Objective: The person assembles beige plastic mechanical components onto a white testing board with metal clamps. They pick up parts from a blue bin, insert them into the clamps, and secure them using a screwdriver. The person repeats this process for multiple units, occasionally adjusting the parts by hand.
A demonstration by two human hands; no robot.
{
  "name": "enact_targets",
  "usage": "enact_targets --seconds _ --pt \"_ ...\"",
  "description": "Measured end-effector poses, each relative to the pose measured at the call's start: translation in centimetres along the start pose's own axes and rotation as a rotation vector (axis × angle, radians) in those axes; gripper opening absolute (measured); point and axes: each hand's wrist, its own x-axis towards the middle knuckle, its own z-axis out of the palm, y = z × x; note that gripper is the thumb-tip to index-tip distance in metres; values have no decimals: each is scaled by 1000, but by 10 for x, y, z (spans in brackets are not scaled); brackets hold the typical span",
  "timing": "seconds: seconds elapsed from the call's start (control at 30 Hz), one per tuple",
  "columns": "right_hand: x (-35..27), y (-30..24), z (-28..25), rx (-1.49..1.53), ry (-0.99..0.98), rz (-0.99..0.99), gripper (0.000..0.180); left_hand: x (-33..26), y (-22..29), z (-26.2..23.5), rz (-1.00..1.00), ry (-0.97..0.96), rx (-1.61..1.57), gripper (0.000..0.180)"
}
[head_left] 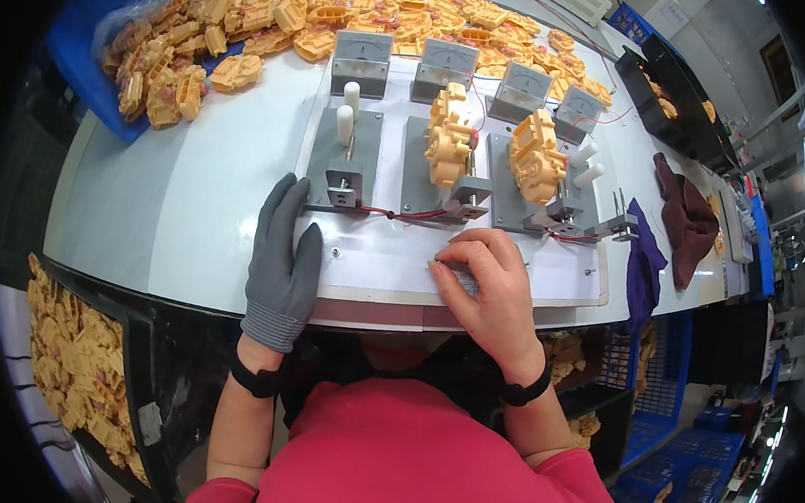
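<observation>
My left hand (pixel 284 250), in a grey knit glove, rests by the front left corner of the first test fixture (pixel 345 162), fingers stretched out, holding nothing. That fixture carries two white pegs and no plastic part. My bare right hand (pixel 492 279) is in front of the middle fixture (pixel 415 193), low over the white board (pixel 379 268). Its thumb and forefinger are drawn together in a pinch; anything between them is too small to make out. One yellow plastic housing (pixel 449 135) is upright on the middle fixture, another yellow housing (pixel 537 157) on the right fixture.
Behind the fixtures stand several analog meters (pixel 361 63). Yellow housings (pixel 415 20) are heaped behind them and fill a blue bin (pixel 81 48) at the far left. To the right are a black tray (pixel 679 102), a purple cloth (pixel 643 264) and a maroon cloth (pixel 686 221).
</observation>
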Motion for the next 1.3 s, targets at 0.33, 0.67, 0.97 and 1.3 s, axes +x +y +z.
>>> enact_targets --seconds 0.33,0.67,0.97,1.3 --pt "0 0 0 -14 -13 -13 15 -1 1 0 -11 8 -11 46" --pt "1 4 1 4 -34 37 14 2 -1 2 -14 10 -18 47" --pt "-1 -13 -7 -77 -113 201 11 -4 -4 10 5 83 3 53" --pt "1 -9 -4 -70 -142 158 10 -1 4 0 -72 48 -20 54"
